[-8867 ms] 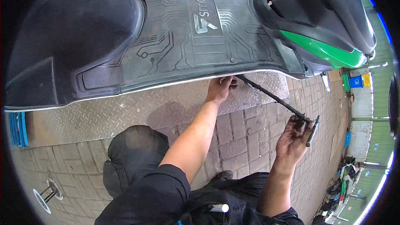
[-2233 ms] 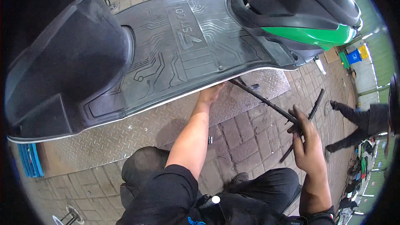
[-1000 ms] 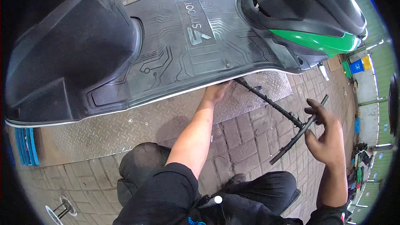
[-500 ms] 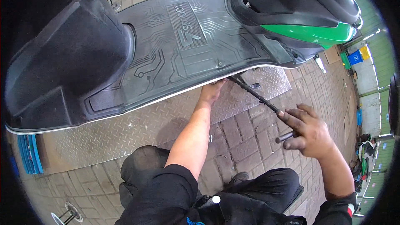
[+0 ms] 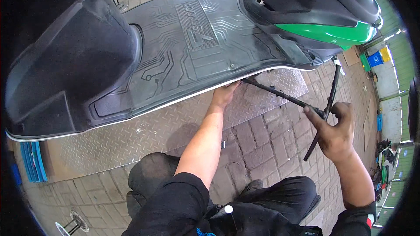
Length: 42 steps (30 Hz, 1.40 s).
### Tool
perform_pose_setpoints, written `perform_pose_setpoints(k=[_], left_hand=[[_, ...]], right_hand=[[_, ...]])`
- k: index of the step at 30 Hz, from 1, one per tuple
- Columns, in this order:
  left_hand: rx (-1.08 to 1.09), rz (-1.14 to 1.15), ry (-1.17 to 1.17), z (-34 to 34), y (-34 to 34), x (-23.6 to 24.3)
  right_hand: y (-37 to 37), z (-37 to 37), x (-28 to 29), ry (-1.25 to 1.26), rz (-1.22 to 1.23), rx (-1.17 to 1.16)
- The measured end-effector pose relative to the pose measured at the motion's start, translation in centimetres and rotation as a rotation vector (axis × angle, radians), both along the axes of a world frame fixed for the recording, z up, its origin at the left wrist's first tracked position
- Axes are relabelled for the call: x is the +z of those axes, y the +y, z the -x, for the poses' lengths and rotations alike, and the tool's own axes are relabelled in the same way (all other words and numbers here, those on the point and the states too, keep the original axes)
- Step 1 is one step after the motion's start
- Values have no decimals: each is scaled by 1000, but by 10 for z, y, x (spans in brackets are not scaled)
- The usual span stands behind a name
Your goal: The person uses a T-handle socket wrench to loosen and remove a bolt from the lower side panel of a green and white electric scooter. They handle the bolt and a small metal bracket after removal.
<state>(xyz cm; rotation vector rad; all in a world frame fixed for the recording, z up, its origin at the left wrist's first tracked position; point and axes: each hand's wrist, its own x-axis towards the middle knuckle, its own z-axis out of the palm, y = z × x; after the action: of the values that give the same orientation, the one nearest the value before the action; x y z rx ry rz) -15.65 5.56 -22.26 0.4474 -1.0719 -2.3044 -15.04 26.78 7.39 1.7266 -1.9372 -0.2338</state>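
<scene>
A scooter's black footboard (image 5: 166, 61) stretches across the upper part of the view, patterned with raised lines. My left hand (image 5: 224, 96) reaches to its near edge; the fingertips go out of sight beneath, so what they hold is hidden. From under that edge a long black T-handle wrench (image 5: 286, 96) slants out toward me on the right. My right hand (image 5: 336, 133) is at the outer end, fingers curled about the junction of shaft and crossbar. The crossbar stands steeply, its two ends showing above and below the hand.
Beneath the scooter lies a metal tread plate (image 5: 116, 144) on brick paving (image 5: 258, 144). A small silver metal piece (image 5: 224, 144) sits near the plate's edge. Blue slats (image 5: 33, 161) stand at left, a round metal stand (image 5: 78, 221) at lower left, coloured bins (image 5: 374, 59) at far right.
The wrench's crossbar has turned and now stands steeply. My right hand's spread fingers have drawn in around it. My left hand stays at the footboard edge.
</scene>
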Motion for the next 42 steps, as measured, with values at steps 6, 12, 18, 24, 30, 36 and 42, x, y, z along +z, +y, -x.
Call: perform_pose_setpoints(k=[6,12,18,24,30,36,42], left_hand=[[-43,-87,63,6,1,-19],[26,-8,48,11,-3,-25],[-102,-97,73,8,3,-39],[-117,75,54,25,-4,-65],[-24,255,-120,30,-2,-61],[91,322,-183,37,7,-58],[148,509,-252,36,7,-63]], right_hand=[[-3,-13,14,-385,-34,-428],[-9,-24,28,-595,-51,-354],[9,-2,8,-491,-60,-101],[0,7,3,-396,54,-16],[3,-8,20,-252,-30,-561],[9,-11,17,-299,-59,-399],[11,-22,10,-713,80,-292]])
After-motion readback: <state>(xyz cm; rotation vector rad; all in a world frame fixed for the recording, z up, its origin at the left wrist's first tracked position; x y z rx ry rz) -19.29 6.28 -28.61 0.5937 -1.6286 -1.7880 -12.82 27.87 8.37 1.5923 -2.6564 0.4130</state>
